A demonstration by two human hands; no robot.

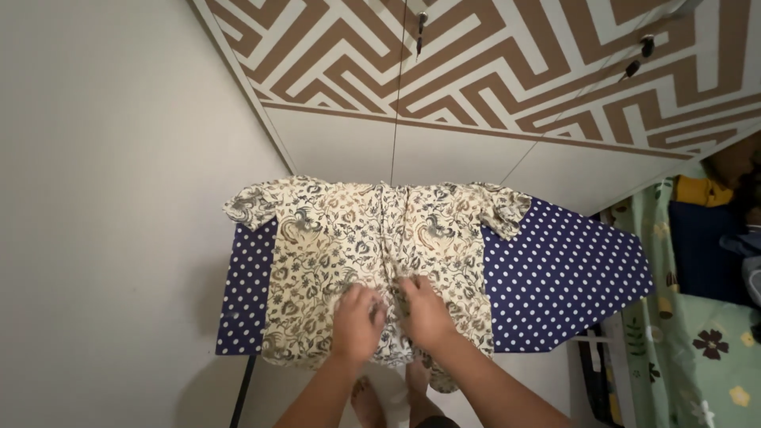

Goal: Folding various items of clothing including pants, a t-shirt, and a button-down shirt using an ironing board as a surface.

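A cream short-sleeved shirt (pixel 349 238) with a dark floral print lies spread flat across an ironing board (pixel 563 273) covered in navy cloth with white dots. Its sleeves point left and right, and its hem hangs over the near edge. My left hand (pixel 357 321) rests palm down on the lower middle of the shirt, fingers slightly curled on the fabric. My right hand (pixel 424 309) lies right beside it, also pressing on the fabric near the front opening. Whether either hand pinches the cloth cannot be told.
A wardrobe with brown and white zigzag doors (pixel 491 71) stands behind the board, keys hanging in its locks. A plain wall (pixel 111 198) is at the left. A green floral cloth (pixel 697 349) and dark items lie at the right. My bare feet (pixel 388 396) show below the board.
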